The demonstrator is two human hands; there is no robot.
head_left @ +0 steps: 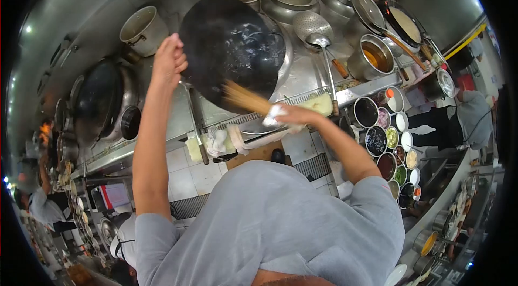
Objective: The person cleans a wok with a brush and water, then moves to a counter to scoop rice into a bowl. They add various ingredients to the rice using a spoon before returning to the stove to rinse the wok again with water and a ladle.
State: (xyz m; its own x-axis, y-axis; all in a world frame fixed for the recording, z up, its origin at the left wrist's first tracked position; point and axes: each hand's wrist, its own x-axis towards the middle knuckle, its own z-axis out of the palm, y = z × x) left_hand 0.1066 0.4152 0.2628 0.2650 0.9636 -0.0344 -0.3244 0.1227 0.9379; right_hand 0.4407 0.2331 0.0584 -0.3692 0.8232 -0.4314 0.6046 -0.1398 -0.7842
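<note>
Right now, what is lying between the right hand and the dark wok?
The brush lies there, as the head view shows: the right hand grips its pale end, and its bristles reach over the dark wok.

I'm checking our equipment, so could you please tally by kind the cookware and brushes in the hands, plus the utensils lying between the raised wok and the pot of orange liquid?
Wok, in the left hand: 1
Brush, in the right hand: 1
Perforated skimmer: 1
Ladle: 1
Total: 4
</note>
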